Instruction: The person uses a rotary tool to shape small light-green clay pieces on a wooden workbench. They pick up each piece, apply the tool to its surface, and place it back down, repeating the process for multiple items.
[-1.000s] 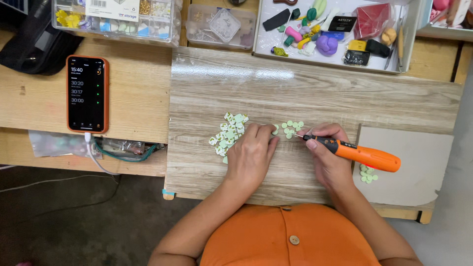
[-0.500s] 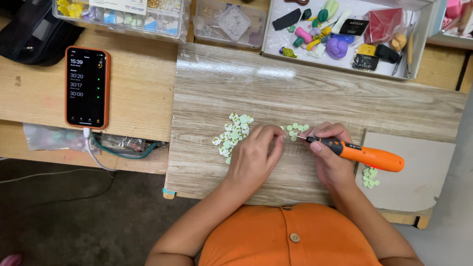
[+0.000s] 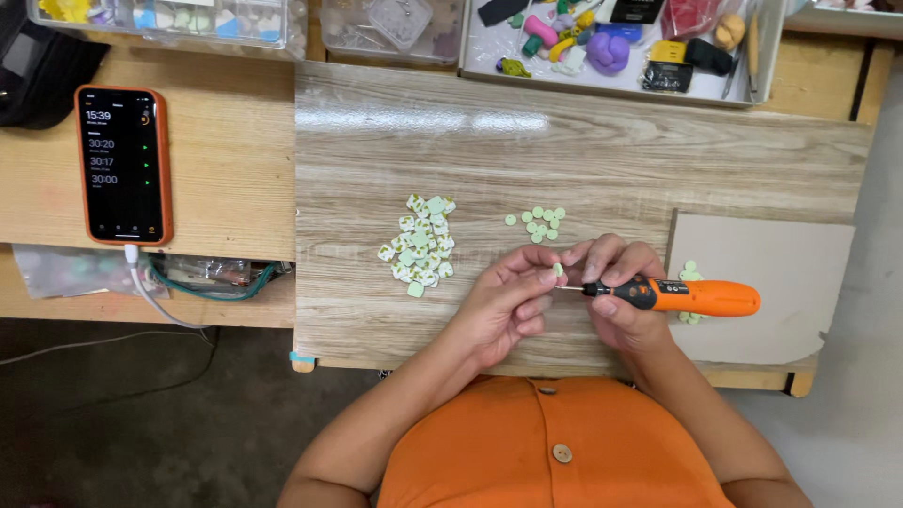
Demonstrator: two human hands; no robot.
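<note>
**Inspector:** Both hands sit lower and closer to the body than half a second ago, and the left hand (image 3: 503,306), which lay flat over the pile, is now raised with a piece pinched. Only the head view is available, so I go through that one.

**Clerk:** State of each grip?

**Inspector:** Left thumb and fingers are closed on a small pale green bead (image 3: 557,270), held at the fingertips just above the board. The right hand (image 3: 616,292) is wrapped fully round the orange hand drill (image 3: 673,296), fingers shut on its black front end.

**Clerk:** And how does the bead lie from the tool?

**Inspector:** The bead is directly to the left of the drill tip, touching it or nearly so; I cannot tell which. The drill's long axis runs almost level across the picture, the thin bit pointing left at the bead, the orange body trailing right over the grey card (image 3: 762,282). The bead is too small to read its own axis.

**Clerk:** Which hand is nearer the loose stock?

**Inspector:** The left. The pile of green and white pieces (image 3: 420,240) lies up and left of it; a smaller cluster of round green beads (image 3: 540,223) sits just above both hands. A few more beads (image 3: 689,273) lie on the card behind the drill.

**Clerk:** Surroundings?

**Inspector:** Wood-grain board (image 3: 583,141), phone (image 3: 123,165) well to the left, tray of tools (image 3: 621,47) at the far edge.
</note>
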